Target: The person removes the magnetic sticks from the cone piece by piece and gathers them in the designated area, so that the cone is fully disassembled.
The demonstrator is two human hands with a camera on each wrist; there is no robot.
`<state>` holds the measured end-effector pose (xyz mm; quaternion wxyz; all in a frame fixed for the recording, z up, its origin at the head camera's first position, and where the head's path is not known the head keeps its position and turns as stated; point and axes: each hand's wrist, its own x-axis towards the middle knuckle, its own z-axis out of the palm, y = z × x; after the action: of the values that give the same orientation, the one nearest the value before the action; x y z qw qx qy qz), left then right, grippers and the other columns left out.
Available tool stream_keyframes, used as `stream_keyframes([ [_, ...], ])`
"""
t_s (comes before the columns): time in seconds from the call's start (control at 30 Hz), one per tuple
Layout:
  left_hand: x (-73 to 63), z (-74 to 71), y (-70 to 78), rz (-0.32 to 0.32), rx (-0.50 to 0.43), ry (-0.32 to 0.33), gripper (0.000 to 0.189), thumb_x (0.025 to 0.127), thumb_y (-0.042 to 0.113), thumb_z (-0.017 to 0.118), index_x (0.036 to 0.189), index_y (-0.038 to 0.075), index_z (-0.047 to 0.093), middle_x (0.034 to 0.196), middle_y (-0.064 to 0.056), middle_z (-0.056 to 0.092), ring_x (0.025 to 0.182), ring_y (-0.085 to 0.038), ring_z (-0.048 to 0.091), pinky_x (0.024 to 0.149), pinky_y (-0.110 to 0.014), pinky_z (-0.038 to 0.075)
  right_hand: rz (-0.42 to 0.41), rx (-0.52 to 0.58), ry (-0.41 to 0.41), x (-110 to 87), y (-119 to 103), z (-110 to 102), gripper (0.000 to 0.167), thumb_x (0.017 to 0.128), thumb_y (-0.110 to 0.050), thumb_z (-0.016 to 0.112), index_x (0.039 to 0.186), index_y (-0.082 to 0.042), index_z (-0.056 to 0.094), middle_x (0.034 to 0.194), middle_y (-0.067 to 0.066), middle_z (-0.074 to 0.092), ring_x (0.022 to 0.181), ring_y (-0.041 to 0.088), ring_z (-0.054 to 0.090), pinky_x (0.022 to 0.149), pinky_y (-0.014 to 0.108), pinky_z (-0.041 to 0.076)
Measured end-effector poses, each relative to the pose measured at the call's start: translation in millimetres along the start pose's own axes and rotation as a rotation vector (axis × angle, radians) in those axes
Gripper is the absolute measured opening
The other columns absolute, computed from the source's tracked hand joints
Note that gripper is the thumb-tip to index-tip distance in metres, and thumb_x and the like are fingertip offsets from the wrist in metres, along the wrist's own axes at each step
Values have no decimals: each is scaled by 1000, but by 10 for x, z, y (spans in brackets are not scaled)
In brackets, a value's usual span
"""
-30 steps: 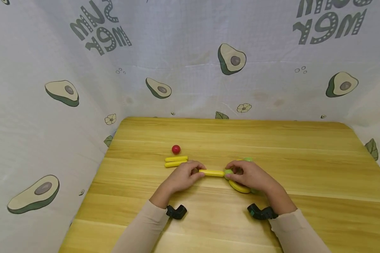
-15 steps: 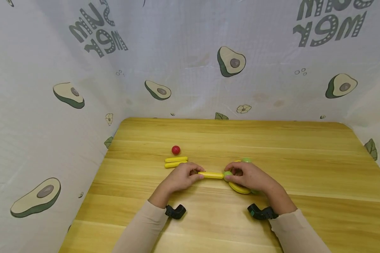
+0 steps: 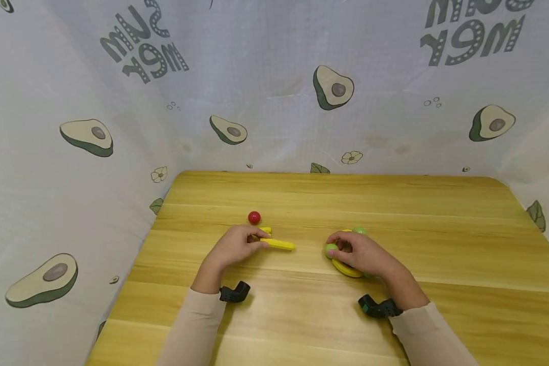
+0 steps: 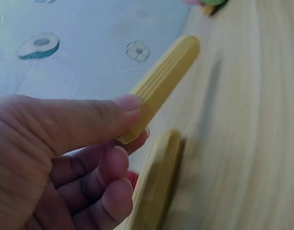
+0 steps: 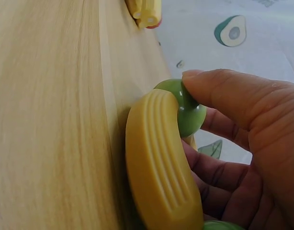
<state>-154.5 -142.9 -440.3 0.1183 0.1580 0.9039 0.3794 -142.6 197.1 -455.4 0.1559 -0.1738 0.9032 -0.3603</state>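
In the head view my left hand [image 3: 233, 246] pinches one end of a straight yellow ridged rod [image 3: 281, 245] between thumb and fingers. The left wrist view shows this rod [image 4: 168, 74] tilted, raised over the table with a shadow below. Behind the hand lies another yellow rod [image 3: 266, 230], partly hidden. My right hand [image 3: 368, 254] pinches a green ball [image 3: 331, 250] with thumb and fingertips. Against that ball sits the end of a curved yellow ridged piece [image 5: 159, 153]. A second green ball [image 3: 359, 231] shows beyond the right hand, which hides part of this group.
A red ball [image 3: 254, 217] lies just behind the left hand. The wooden table [image 3: 393, 203] runs back to a white curtain [image 3: 274, 101] printed with avocados. Black wrist cameras sit on both wrists.
My left hand has moved left with the straight yellow rod, drawing its end away from the green ball. It now covers much of the rods lying there. The right hand stays almost still.
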Motion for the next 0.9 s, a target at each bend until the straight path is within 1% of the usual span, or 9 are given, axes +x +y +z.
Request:
stream_keyframes([
  [0.07, -37, -82, -45, -26, 10, 6, 12, 92, 22, 77, 103, 17, 80, 89, 2, 68, 73, -12, 53, 62, -24, 44, 3, 3, 3, -14, -8, 14, 29, 98, -34, 69, 118, -13, 68, 93, 1, 59, 77, 15, 51, 68, 26, 45],
  [0.17, -93, -191, -94, -70, 4, -17, 11, 90, 18, 78, 101, 15, 79, 95, -1, 69, 77, -14, 55, 66, -25, 47, 9, 3, 9, -34, -24, 35, 28, 98, -34, 70, 118, -13, 68, 92, 1, 59, 76, 14, 51, 68, 25, 45],
  [0.3, -153, -298, -131, -125, 19, -44, 13, 87, 16, 81, 98, 12, 79, 96, -3, 70, 79, -15, 58, 69, -26, 49, 13, 2, 14, -58, -46, 59, 28, 98, -33, 69, 118, -14, 68, 92, 0, 59, 76, 13, 51, 68, 25, 45],
  [0.47, -189, -358, -183, -167, 52, -50, 14, 84, 16, 82, 97, 11, 78, 93, -2, 70, 81, -15, 60, 72, -28, 50, 4, 0, 19, -62, -52, 66, 27, 98, -33, 69, 117, -13, 68, 92, 0, 59, 77, 14, 51, 68, 25, 45],
  [0.63, -194, -389, -225, -210, 56, -43, 15, 83, 16, 84, 97, 12, 77, 92, -1, 70, 81, -16, 60, 75, -30, 50, 5, -4, 21, -48, -39, 62, 27, 98, -34, 69, 117, -14, 68, 92, 0, 59, 77, 12, 51, 69, 25, 45],
  [0.7, -191, -398, -234, -221, 53, -38, 15, 83, 16, 84, 94, 11, 75, 90, -1, 69, 80, -16, 59, 74, -30, 49, 3, -7, 20, -45, -36, 58, 27, 98, -33, 69, 117, -14, 68, 92, 0, 59, 77, 12, 51, 69, 25, 45],
  [0.77, -186, -405, -246, -228, 62, -29, 16, 82, 17, 85, 90, 11, 72, 87, -1, 67, 77, -16, 57, 69, -29, 47, 10, -4, 23, -39, -34, 59, 26, 98, -33, 70, 116, -15, 68, 92, 0, 59, 77, 12, 51, 69, 25, 45],
  [0.9, -174, -415, -254, -259, 85, -8, 27, 82, 19, 87, 81, 12, 61, 80, -2, 58, 69, -17, 50, 61, -29, 40, 5, 0, 25, -24, -32, 58, 25, 98, -32, 70, 116, -15, 68, 91, 0, 58, 76, 14, 50, 68, 25, 44],
])
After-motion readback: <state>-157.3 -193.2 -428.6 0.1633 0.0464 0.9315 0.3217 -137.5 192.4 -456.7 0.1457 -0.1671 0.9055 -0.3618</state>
